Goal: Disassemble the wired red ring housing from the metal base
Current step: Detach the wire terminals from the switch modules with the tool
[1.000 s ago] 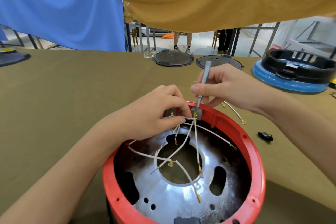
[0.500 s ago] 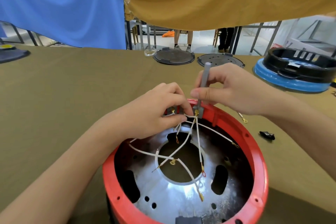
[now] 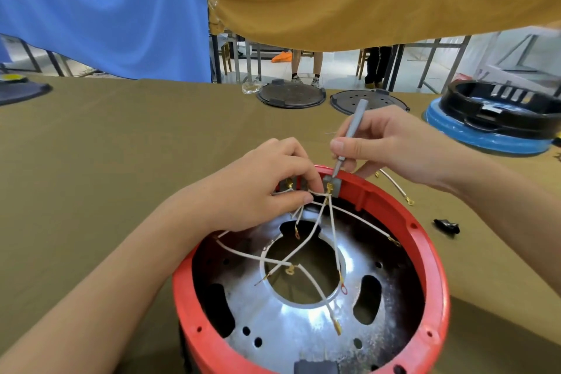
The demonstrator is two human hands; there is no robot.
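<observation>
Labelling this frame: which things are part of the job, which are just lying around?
In the job:
- red ring housing
- metal base
- white wires
- grey screwdriver, held by right hand
- left hand, pinching wires at the rim

Lying about:
- two dark round lids
- blue and black housing
- small black part
- loose wire

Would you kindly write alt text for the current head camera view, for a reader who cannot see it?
A person's right hand holds a grey screwdriver with its tip at a grey terminal block on the far rim of a red ring housing, while the left hand pinches white wires beside it. The housing surrounds a shiny metal base on an olive cloth-covered table.
</observation>
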